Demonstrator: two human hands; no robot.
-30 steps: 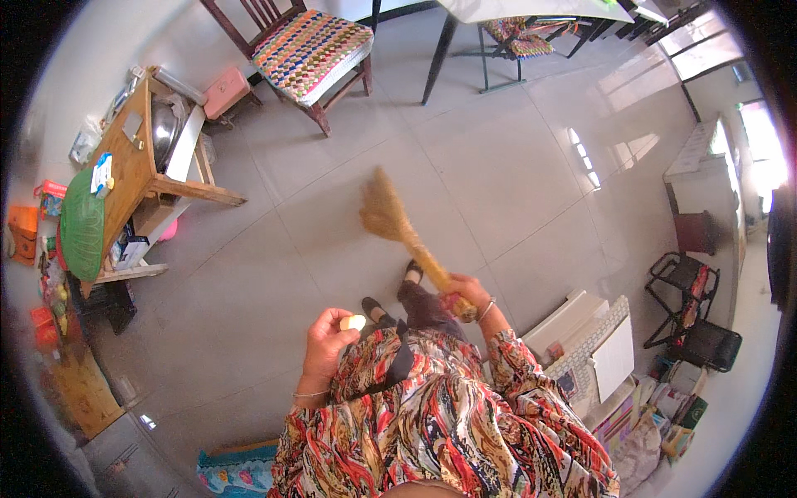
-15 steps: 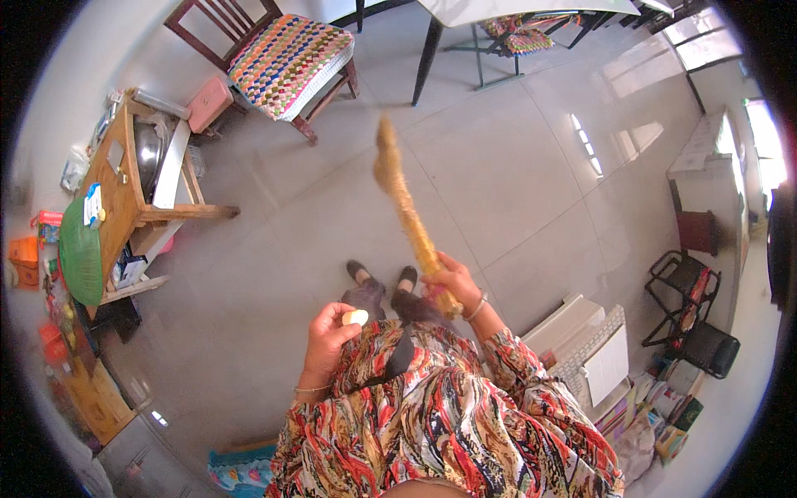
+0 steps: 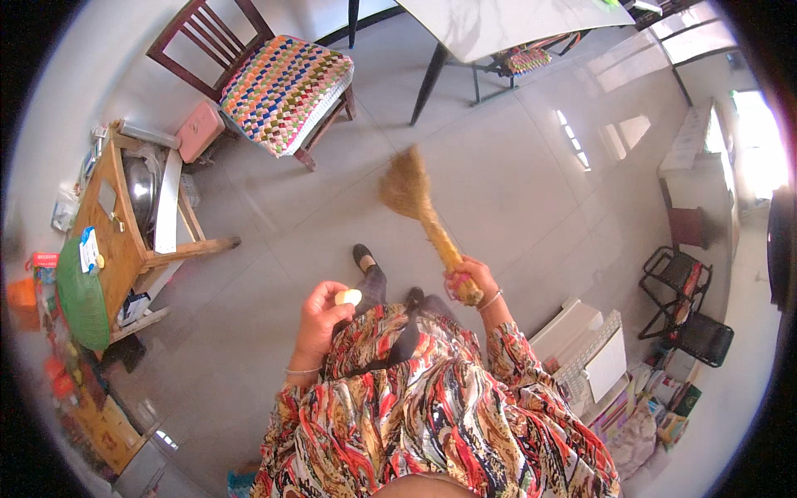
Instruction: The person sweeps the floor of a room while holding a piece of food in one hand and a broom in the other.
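My right hand (image 3: pixel 471 279) is wrapped round the handle of a short straw broom (image 3: pixel 407 187). The broom slants up and away to the left, its fanned bristle end held out over the grey tiled floor (image 3: pixel 290 216). In front of my body on the left, my left hand (image 3: pixel 321 314) pinches a small rounded pale yellow-and-white piece (image 3: pixel 349 296) between thumb and fingers. What exactly that piece is, I cannot tell. The two hands are apart, and the broom does not touch the left one.
A wooden chair (image 3: pixel 286 91) with a multicoloured woven seat cover stands ahead on the left. Beyond it is a white-topped table (image 3: pixel 498 25). A wooden stand (image 3: pixel 124 241) is at the left. Folding black chairs (image 3: pixel 701 340) and white boxes (image 3: pixel 569 328) line the right.
The broom has turned so its wide bristle face shows, and its handle end has shifted slightly right. My left foot is stepping forward. The chair and wooden stand now appear slightly further left.
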